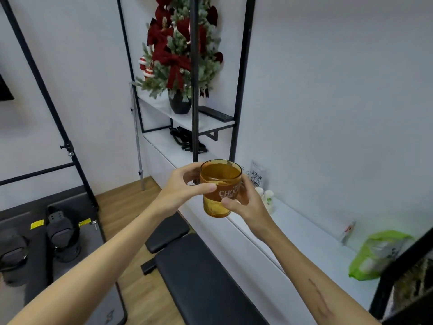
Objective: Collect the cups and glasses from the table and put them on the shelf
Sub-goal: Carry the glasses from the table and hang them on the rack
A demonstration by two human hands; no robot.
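An amber glass (220,187) marked with white lettering is held upright at the centre of the view, gripped from nine o'clock by the left hand (185,188) and from three o'clock by the right hand (243,200). Beyond it, at twelve o'clock, a black-framed shelf (210,124) is seen, on which a decorated tree in a dark pot (179,103) is set. A white counter (304,233) is seen running towards four o'clock, with a green bag (377,254) lying on it. A black padded bench (199,273) is seen at six o'clock.
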